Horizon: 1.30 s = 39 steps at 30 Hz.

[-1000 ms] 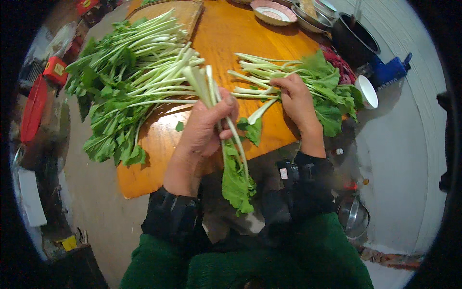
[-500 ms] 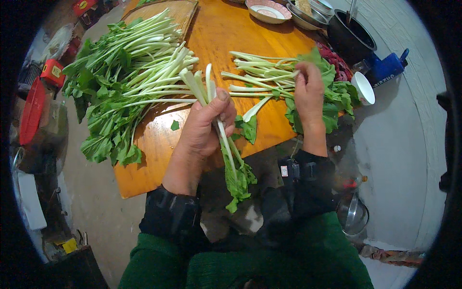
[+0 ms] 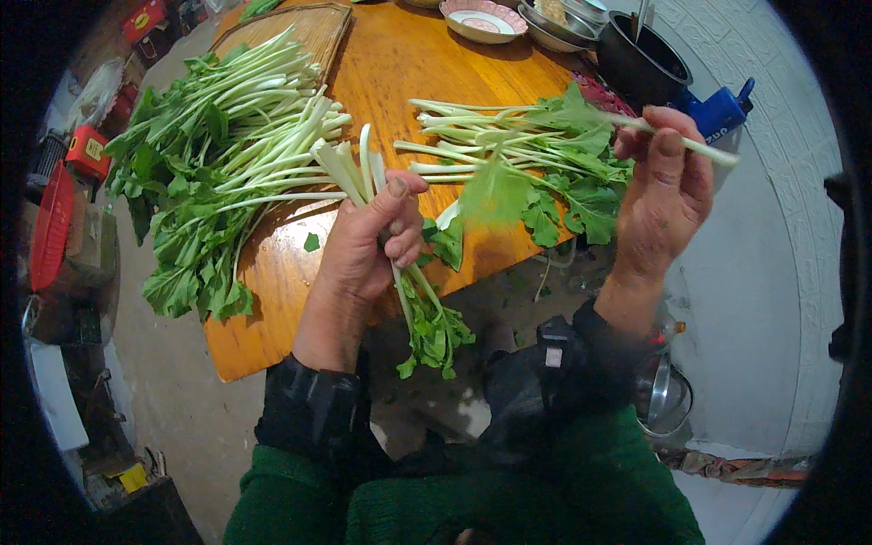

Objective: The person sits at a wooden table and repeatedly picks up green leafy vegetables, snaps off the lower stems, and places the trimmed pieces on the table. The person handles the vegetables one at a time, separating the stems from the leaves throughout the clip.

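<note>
My left hand (image 3: 374, 238) is closed around a small bunch of leafy green stalks (image 3: 341, 167); their pale stem ends point up and the leaves hang below, over the table's front edge. Raised at the right, my right hand (image 3: 665, 186) pinches one leafy green stalk (image 3: 718, 154) near its pale end. Its leaf is blurred by motion and trails to the left. Beneath it a smaller pile of stalks (image 3: 472, 136) lies on the wooden table (image 3: 391, 68), leaves to the right. A large heap of the same greens (image 3: 263, 118) covers the table's left side, leaves hanging past its edge.
A woven tray (image 3: 322, 32) lies at the back left. Toward the back right stand a pink-rimmed bowl (image 3: 484, 20), metal bowls (image 3: 554, 34), a black pot (image 3: 640, 59) and a blue container (image 3: 722, 111). A white wall (image 3: 772, 272) closes off the right; a red basket (image 3: 53, 227) is far left.
My right hand has lifted a single stalk off the right pile, moving up and to the right. My left hand keeps its bunch; the whole view has shifted slightly.
</note>
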### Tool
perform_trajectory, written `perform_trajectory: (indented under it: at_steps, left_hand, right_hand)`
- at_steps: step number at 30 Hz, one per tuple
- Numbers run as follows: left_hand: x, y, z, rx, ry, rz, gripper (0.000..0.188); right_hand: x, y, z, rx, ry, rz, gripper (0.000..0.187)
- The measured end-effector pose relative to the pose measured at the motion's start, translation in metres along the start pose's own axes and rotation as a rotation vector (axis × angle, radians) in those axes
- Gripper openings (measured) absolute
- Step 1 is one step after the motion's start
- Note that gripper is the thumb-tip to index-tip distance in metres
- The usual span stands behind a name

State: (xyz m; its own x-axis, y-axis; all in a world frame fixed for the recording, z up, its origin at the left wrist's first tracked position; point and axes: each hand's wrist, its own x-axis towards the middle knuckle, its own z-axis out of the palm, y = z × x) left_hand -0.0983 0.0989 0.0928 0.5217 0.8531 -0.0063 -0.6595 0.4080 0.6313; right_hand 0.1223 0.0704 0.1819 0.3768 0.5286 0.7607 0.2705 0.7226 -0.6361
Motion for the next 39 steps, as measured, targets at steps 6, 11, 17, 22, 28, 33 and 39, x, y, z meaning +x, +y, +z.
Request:
perform_trajectory:
  at_steps: [6, 11, 17, 22, 28, 33, 39]
  left_hand:
    - [-0.002, -0.004, 0.009, 0.114, 0.065, -0.033, 0.033]
    - [-0.002, -0.006, 0.012, 0.338, 0.004, -0.132, 0.04]
    - [0.0, 0.001, 0.006, 0.286, -0.105, -0.148, 0.023]
    - [0.004, 0.008, -0.005, 0.132, 0.148, 0.06, 0.016]
    - [0.005, 0.02, -0.021, 0.049, 0.216, 0.183, 0.012]
    - [0.007, 0.018, -0.029, 0.023, 0.271, 0.216, 0.014]
    - [0.01, 0.024, -0.042, -0.028, 0.299, 0.258, 0.014]
  right_hand:
    - [-0.014, -0.002, 0.017, 0.064, -0.369, 0.522, 0.015]
    - [-0.035, 0.018, 0.039, 0.148, -0.505, 0.644, 0.013]
    - [-0.043, 0.027, 0.048, 0.211, -0.475, 0.718, 0.02]
    - [-0.045, 0.03, 0.044, 0.119, -0.81, 0.781, 0.028]
    - [-0.042, 0.025, 0.025, 0.15, -1.081, 0.945, 0.03]
    - [-0.03, 0.027, 0.012, -0.114, -1.166, 0.828, 0.036]
    - [-0.02, 0.025, -0.005, -0.102, -0.895, 0.957, 0.027]
